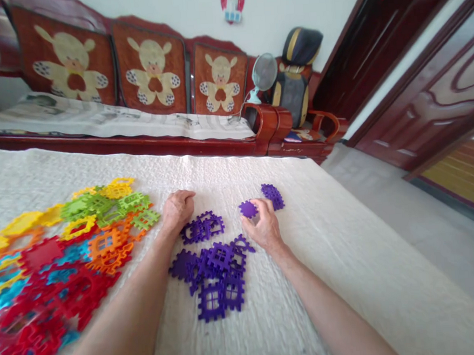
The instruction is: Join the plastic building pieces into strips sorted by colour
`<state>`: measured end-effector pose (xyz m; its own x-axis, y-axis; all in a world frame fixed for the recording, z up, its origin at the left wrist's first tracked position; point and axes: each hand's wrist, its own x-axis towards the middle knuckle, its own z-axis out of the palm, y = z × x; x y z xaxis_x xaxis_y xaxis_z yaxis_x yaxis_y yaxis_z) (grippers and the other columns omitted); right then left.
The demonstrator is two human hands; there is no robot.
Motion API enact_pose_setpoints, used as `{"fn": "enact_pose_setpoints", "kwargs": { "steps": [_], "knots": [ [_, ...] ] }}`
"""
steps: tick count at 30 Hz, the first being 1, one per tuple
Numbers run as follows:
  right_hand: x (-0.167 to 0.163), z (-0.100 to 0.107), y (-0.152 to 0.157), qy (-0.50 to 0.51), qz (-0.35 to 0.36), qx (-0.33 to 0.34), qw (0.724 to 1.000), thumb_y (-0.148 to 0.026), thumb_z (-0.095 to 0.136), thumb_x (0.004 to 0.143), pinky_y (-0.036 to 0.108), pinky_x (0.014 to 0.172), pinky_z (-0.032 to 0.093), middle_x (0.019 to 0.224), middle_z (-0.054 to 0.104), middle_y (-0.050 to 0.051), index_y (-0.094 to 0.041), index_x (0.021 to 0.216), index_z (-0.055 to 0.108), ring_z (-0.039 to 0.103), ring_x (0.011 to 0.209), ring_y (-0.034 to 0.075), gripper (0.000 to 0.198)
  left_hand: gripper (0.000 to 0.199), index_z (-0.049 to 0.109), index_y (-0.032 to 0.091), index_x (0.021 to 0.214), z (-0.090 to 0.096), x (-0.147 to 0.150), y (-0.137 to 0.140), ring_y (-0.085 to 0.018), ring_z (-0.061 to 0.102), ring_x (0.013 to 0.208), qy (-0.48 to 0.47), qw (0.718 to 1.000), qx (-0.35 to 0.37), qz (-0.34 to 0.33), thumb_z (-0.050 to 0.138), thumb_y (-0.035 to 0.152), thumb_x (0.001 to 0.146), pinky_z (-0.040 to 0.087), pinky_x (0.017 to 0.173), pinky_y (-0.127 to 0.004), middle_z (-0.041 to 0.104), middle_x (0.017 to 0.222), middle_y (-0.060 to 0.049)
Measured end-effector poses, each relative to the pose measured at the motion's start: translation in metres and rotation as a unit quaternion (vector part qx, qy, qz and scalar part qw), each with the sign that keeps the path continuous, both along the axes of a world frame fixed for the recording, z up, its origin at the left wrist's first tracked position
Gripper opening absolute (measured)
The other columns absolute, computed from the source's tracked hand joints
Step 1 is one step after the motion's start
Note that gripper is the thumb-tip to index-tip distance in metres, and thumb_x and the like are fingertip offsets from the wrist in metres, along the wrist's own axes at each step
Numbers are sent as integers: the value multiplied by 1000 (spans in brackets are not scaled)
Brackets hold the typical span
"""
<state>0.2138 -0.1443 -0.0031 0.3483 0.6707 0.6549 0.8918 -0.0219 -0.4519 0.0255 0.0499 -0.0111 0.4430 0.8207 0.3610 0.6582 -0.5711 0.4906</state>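
My right hand [266, 227] pinches a solid purple interlocking tile [248, 209] between thumb and fingers, just above the cloth. Beyond it lies a short stack of purple tiles [272, 196]. My left hand [178, 209] rests on the cloth with its fingers curled in, and nothing shows in it. Close by its wrist sits an overlapping row of purple window tiles [202, 227]. Nearer to me, between my forearms, is a loose pile of purple tiles [220, 256], some solid and some with window frames.
A big heap of red, blue, orange, green and yellow tiles [103, 243] spreads over the left side. Everything lies on a table with a white quilted cloth [348, 256]. Behind it stand a wooden sofa with bear cushions [151, 64], a small fan [264, 72] and an armchair.
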Motion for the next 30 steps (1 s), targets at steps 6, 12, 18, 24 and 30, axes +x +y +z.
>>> {"fn": "enact_pose_setpoints", "kwargs": {
  "steps": [6,12,18,24,30],
  "knots": [
    [28,-2,-17,17,-66,35,997,-33,63,77,43,89,51,111,58,11,-20,115,54,58,103,25,42,39,75,17,102,0,0,1,-22,68,102,9,1000,-1,-5,42,20,84,49,97,-31,74,108,-8],
    [57,-2,-32,25,-176,33,983,-35,60,77,46,97,46,111,59,13,-18,115,54,55,107,27,42,39,76,19,101,-1,-1,0,-22,68,102,6,1000,8,-2,41,20,84,50,97,-31,75,108,-6],
    [66,-6,-29,40,-202,-2,978,-36,59,75,47,98,44,112,60,14,-17,114,56,55,108,28,44,38,76,20,102,0,-1,0,-21,68,101,7,1000,5,3,42,22,85,50,96,-31,75,108,-5],
    [65,-6,-25,47,-242,-50,968,-38,61,72,48,94,45,110,61,15,-16,114,59,55,103,31,47,40,75,17,103,-1,-2,2,-23,68,102,17,1000,0,-7,40,21,85,50,98,-33,74,110,-7],
    [68,-5,-24,54,-246,-61,966,-35,61,72,48,94,45,112,60,16,-15,116,59,55,104,31,48,37,76,20,101,-4,-1,4,-22,68,101,12,1000,6,1,42,20,85,50,97,-33,75,108,-6]
  ]
}}
